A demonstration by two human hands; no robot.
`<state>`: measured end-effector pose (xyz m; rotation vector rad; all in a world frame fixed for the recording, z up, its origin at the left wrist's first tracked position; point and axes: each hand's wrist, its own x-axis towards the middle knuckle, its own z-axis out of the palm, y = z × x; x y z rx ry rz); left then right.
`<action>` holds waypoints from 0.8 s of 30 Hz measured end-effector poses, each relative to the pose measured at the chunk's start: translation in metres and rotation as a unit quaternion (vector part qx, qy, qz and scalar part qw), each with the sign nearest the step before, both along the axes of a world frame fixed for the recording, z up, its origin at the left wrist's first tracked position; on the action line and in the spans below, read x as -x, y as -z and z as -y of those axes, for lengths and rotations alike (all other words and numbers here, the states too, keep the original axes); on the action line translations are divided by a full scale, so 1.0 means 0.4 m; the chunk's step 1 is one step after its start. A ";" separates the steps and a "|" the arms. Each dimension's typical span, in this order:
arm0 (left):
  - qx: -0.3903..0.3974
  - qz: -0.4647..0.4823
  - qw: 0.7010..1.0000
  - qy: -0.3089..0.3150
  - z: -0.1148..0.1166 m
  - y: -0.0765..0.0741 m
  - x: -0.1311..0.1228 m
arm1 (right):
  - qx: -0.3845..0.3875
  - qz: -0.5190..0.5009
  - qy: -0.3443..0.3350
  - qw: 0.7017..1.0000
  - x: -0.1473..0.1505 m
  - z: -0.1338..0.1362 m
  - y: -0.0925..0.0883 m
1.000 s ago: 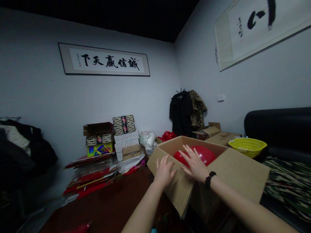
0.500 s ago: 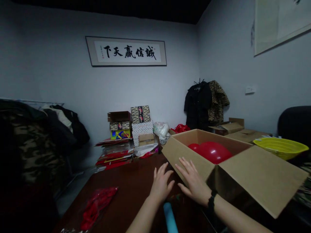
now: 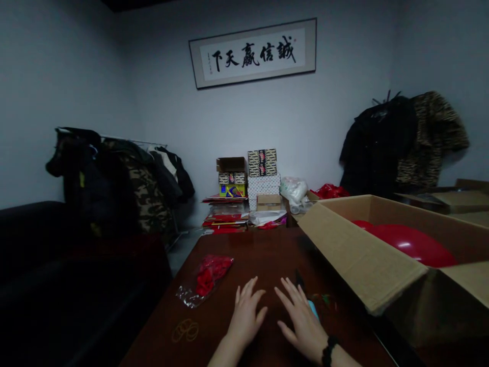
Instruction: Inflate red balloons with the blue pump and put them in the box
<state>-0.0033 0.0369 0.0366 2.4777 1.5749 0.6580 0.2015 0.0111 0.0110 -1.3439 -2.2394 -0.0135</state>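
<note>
My left hand [image 3: 244, 316] and my right hand [image 3: 301, 318] hover side by side over the dark wooden table [image 3: 263, 255], fingers spread, holding nothing. A black bead bracelet [image 3: 329, 349] sits on my right wrist. Just past my right fingers lies a light blue object [image 3: 313, 307], partly hidden by the hand. A large open cardboard box [image 3: 355, 255] stands to the right with red balloons [image 3: 412, 244] inside. A clear bag of red pieces [image 3: 206, 278] lies left of my hands, with several rubber bands [image 3: 185, 330] nearer the table's edge.
Stacked patterned boxes [image 3: 262, 176] and red paper packs [image 3: 225, 221] sit at the table's far end. A clothes rack with jackets [image 3: 126, 183] stands left, above a dark sofa [image 3: 57, 275]. Coats [image 3: 401, 142] hang at the right wall. More cardboard boxes [image 3: 458, 196] lie behind.
My view has swung left and down. Both hands have come off the cardboard box's flap and drawn back over the table, still spread.
</note>
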 end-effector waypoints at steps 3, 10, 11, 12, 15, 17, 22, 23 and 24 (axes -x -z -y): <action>-0.004 -0.009 0.999 -0.045 -0.012 0.028 0.105 | 0.027 0.001 -0.009 1.000 0.052 -0.013 0.016; -0.001 -0.043 0.989 -0.144 -0.062 0.063 0.330 | 0.079 0.013 -0.029 0.996 0.134 -0.040 0.033; 0.005 -0.049 0.986 -0.157 -0.071 0.068 0.356 | 0.085 0.013 -0.032 0.996 0.145 -0.044 0.038; 0.009 -0.055 0.984 -0.168 -0.078 0.073 0.379 | 0.091 0.014 -0.036 0.995 0.155 -0.049 0.045; 0.009 -0.068 0.979 -0.194 -0.101 0.082 0.437 | 0.106 0.013 -0.047 0.993 0.185 -0.067 0.070; 0.000 -0.074 0.975 -0.207 -0.118 0.081 0.468 | 0.114 0.015 -0.055 0.992 0.203 -0.082 0.086; 0.000 -0.096 0.964 -0.248 -0.181 0.076 0.541 | 0.151 0.044 -0.063 0.986 0.242 -0.124 0.098; 0.009 -0.104 0.962 -0.254 -0.196 0.078 0.554 | 0.163 0.051 -0.059 0.984 0.249 -0.133 0.097; 0.018 -0.112 0.960 -0.257 -0.211 0.081 0.566 | 0.174 0.059 -0.055 0.981 0.254 -0.141 0.095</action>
